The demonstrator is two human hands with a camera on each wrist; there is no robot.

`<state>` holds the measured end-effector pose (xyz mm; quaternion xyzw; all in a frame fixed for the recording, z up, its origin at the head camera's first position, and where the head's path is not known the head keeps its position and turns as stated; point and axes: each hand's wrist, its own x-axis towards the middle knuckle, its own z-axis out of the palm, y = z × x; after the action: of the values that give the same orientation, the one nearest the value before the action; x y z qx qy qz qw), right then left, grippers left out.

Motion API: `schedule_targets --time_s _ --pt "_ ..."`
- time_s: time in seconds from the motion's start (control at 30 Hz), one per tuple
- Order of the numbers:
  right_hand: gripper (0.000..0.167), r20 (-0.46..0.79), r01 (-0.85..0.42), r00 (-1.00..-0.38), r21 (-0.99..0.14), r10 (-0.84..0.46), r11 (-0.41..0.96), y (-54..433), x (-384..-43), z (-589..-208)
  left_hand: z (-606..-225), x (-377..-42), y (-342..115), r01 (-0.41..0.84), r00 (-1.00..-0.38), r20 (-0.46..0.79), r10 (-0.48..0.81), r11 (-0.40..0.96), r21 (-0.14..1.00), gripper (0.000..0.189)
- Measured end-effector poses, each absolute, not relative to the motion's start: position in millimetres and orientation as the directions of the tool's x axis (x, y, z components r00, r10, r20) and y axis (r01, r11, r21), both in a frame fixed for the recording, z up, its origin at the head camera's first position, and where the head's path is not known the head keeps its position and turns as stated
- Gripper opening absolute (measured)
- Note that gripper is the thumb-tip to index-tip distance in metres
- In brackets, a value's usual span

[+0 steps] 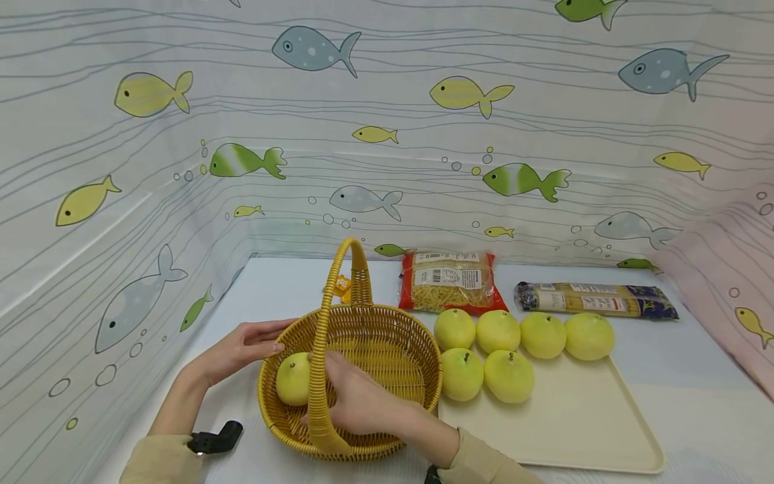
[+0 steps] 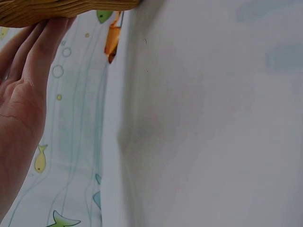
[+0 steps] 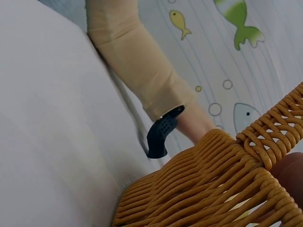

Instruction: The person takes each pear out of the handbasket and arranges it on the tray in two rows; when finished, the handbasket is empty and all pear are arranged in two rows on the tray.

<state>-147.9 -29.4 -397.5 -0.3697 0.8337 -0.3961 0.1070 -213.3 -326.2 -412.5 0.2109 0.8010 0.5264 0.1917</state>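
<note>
A yellow wicker basket (image 1: 387,316) with a tall hoop handle stands on the table. Inside, at its left, lies a round yellow fruit (image 1: 293,380) with a short stem, partly hidden by the handle. My right hand (image 1: 369,403) reaches into the basket behind the handle and grips this fruit from the right; the handle covers part of the fingers. From outside, my left hand (image 1: 248,346) rests against the basket's left rim, fingers extended. In the left wrist view, the straight fingers (image 2: 42,52) touch the underside of the wicker edge.
Several more yellow fruits (image 1: 498,329) sit on a cream tray (image 1: 580,423) right of the basket. Behind them lie a red-edged pasta bag (image 1: 447,281) and a long spaghetti pack (image 1: 595,300). A small orange packet (image 1: 342,288) is behind the basket. Fish-patterned sheeting (image 1: 363,168) encloses the table.
</note>
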Motion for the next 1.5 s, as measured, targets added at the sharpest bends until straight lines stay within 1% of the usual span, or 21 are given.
schedule_targets --time_s 0.1,0.17,0.27,0.4,0.73,0.83,0.93,1.03,1.1,1.33,1.5 --pt "0.068 0.090 -0.506 -0.717 -0.749 -0.691 0.428 -29.5 -147.7 -397.3 -412.9 -213.2 -326.4 0.142 -0.835 -0.080 0.544 0.353 0.925 0.052" --pt "0.065 0.076 -0.494 -0.724 -0.750 -0.685 0.439 -29.6 -147.2 -397.2 -413.2 -213.2 -326.5 0.142 -0.835 -0.079 0.545 0.352 0.925 0.052" --pt "0.068 0.088 -0.516 -0.715 -0.736 -0.693 0.438 -30.1 -147.0 -397.2 -413.7 -213.5 -326.7 0.143 -0.834 -0.079 0.545 0.352 0.925 0.052" --pt "0.070 0.126 -0.544 -0.691 -0.740 -0.712 0.397 -30.1 -148.1 -398.6 -414.4 -214.1 -327.0 0.143 -0.834 -0.078 0.546 0.351 0.925 0.052" --pt "0.057 0.090 -0.523 -0.701 -0.739 -0.707 0.424 -28.8 -147.7 -398.9 -415.5 -214.3 -327.3 0.148 -0.832 -0.076 0.550 0.352 0.924 0.051" --pt "0.059 0.097 -0.539 -0.691 -0.730 -0.716 0.421 -28.9 -148.0 -398.6 -415.1 -214.3 -327.1 0.144 -0.833 -0.077 0.549 0.348 0.926 0.052" --pt "0.057 0.118 -0.561 -0.674 -0.724 -0.729 0.402 -29.4 -149.2 -399.3 -414.4 -214.3 -326.6 0.140 -0.834 -0.078 0.546 0.347 0.927 0.052" --pt "0.049 0.126 -0.564 -0.664 -0.732 -0.737 0.383 -29.4 -150.3 -399.6 -414.0 -214.3 -326.3 0.138 -0.835 -0.079 0.544 0.347 0.927 0.052" --pt "0.044 0.115 -0.555 -0.669 -0.735 -0.735 0.390 -29.3 -150.7 -399.9 -414.0 -214.4 -326.4 0.139 -0.835 -0.079 0.544 0.349 0.927 0.052" --pt "0.050 0.095 -0.587 -0.662 -0.683 -0.744 0.435 -29.3 -149.9 -399.3 -414.0 -214.6 -326.3 0.151 -0.838 -0.075 0.541 0.361 0.920 0.051" --pt "0.040 0.061 -0.561 -0.667 -0.697 -0.742 0.447 -29.2 -149.0 -397.7 -412.9 -213.8 -326.1 0.155 -0.838 -0.074 0.541 0.365 0.918 0.051"
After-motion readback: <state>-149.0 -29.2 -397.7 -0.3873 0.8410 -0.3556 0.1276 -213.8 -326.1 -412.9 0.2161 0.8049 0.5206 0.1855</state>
